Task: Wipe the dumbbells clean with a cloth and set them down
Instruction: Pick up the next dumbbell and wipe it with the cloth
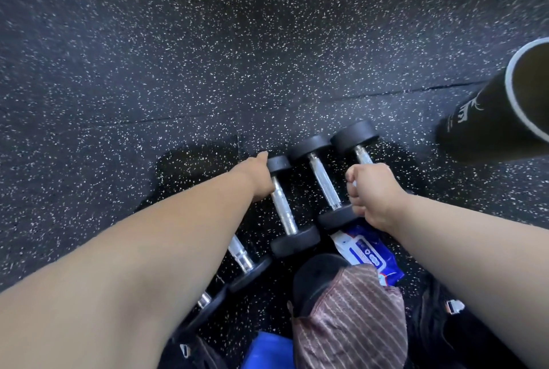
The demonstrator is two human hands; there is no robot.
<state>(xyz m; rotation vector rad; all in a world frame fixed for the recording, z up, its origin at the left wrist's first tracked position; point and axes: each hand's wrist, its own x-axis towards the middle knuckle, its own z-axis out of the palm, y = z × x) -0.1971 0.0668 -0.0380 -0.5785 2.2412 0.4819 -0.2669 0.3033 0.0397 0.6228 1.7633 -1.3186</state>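
Speckled rubber floor [208, 50] fills the view. At 7 o'clock, 2 dumbbells lie partly hidden under the left forearm. The left hand [259, 179] reaches to 12 o'clock of center and grasps the chrome handle of a small dumbbell [283, 208]. Just beside it lies a middle dumbbell [323, 181], untouched. The right hand [375, 194] is clenched around the handle of the right dumbbell [355, 136]. At 5 o'clock sit a blue wipes pack [368, 252] and a striped cloth [353, 318]. A black bin [487, 122] stands at 3 o'clock.
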